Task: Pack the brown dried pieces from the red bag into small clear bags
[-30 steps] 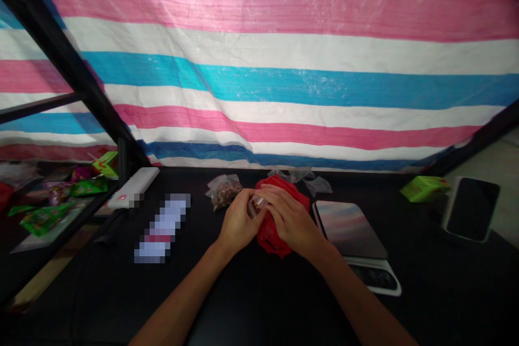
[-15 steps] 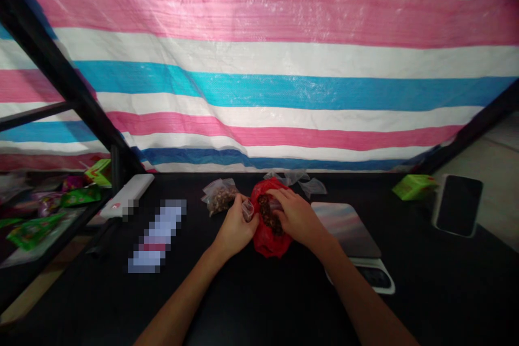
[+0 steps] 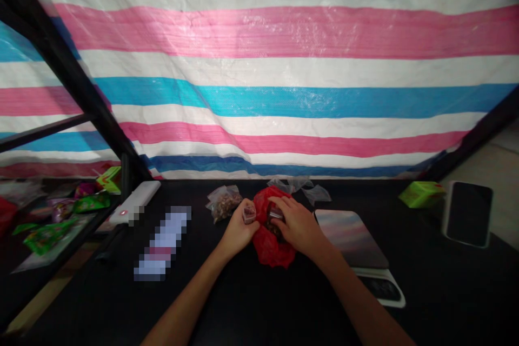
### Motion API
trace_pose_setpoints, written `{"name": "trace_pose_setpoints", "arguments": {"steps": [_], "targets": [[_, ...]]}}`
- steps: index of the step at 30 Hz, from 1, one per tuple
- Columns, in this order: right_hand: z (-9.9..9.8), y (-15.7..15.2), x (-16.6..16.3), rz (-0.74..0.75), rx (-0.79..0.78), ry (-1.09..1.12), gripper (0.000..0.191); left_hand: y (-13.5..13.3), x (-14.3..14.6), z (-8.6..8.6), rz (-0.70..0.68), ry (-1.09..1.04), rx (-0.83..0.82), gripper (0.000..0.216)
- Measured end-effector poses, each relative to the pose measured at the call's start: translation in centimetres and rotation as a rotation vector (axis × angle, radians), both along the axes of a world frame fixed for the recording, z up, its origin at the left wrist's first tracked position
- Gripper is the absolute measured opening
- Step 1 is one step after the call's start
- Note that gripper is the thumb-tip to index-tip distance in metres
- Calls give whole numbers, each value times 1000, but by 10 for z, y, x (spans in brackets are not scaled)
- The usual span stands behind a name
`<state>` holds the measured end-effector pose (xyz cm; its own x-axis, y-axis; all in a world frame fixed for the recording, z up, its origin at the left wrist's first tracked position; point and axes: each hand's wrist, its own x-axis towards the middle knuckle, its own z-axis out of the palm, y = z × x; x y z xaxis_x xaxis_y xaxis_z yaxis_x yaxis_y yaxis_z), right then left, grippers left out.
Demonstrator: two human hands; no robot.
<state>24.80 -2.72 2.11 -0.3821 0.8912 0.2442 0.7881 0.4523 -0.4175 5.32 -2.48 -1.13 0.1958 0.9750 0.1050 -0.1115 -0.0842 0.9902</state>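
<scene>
My left hand (image 3: 239,232) is closed around a small clear plastic bag (image 3: 248,213), whose open end shows above the thumb. Beside it, a red plastic bag (image 3: 274,253) lies open on the black table, with dark brown bits (image 3: 274,228) inside. My right hand (image 3: 298,223) reaches over the red bag, its fingers curled down into the mouth. A small clear, shiny thing (image 3: 276,212) shows at those fingers; its kind is hard to make out. Just behind my left hand sits a clear zip bag (image 3: 225,203) filled with brownish bits.
Right of the hands is a flat scale (image 3: 354,238) with a display. Empty clear bags (image 3: 316,193) lie at the back. A green box (image 3: 421,194) and a dark-screened device (image 3: 468,213) stand far right. On the left are a white bar-shaped thing (image 3: 140,200), a blurred-out item (image 3: 164,243) and green packets (image 3: 46,235).
The view has tilted up slightly, so everything sits lower. My right fingers have dipped deeper into the red bag, and fewer brown bits show. My left hand still grips the small clear bag.
</scene>
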Motion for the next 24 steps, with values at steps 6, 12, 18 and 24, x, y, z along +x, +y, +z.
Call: {"name": "trace_pose_setpoints", "arguments": {"steps": [6, 12, 18, 24], "targets": [[-4, -1, -3, 12, -31, 23, 51, -2, -2, 6, 27, -38, -61, 26], [2, 1, 1, 1, 71, -119, 66, -2, -3, 6, 105, -105, -93, 25], [0, 1, 2, 32, 28, -62, 63, -4, 0, 9, 112, -122, -94, 24], [-6, -2, -6, 17, -29, 108, 59, -8, 1, 12, 88, -235, -130, 27]]}}
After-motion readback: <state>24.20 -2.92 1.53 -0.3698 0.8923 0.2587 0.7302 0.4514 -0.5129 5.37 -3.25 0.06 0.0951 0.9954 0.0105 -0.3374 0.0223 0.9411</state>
